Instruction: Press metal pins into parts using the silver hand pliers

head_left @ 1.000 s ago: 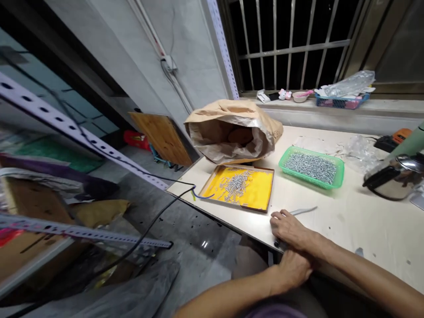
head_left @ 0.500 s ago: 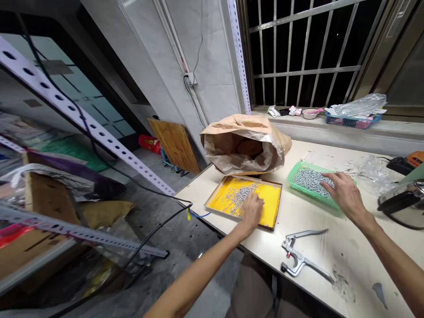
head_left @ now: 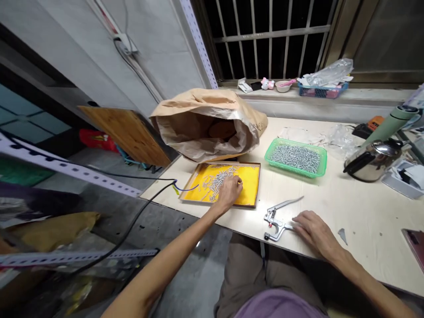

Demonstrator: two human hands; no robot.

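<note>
At the front left of the desk [head_left: 351, 207], beside the gaping kraft paper sack [head_left: 205, 99]: the shallow tray [head_left: 249, 180], yellow-bottomed, carries a loose heap of small silvery metal pins [head_left: 216, 180]. Too small to tell if threaded.

My left hand [head_left: 231, 190] is down at the right side of the heap, fingers bent and drawn narrow. Cannot tell whether a pin is pinched; the knuckles hide the tips. My right hand [head_left: 314, 232] lies over the handle end of the metal hand pliers [head_left: 278, 227], fingers lightly curled; cannot tell whether they close round it. The pliers lie flat, handles spread, black-knobbed head close to the desk's front edge.

To the right of the tray, well apart from it, the green plastic basket [head_left: 291, 172] holds a far larger fill of similar pins [head_left: 296, 158].

Risks, my judgement:
- Pins skipping over the tray's low rim and off the nearby edge, if I sweep my fingers rather than pick.
- Pliers tipping off the desk, if my right hand nudges them forward without a proper hold.
- Blue wire [head_left: 190, 189] reaches over the tray's left rim; a tug on the black cable [head_left: 132, 229] could drag it through the scattered pins.
- Several pins coming up at once, since they lie tangled in all directions.
</note>
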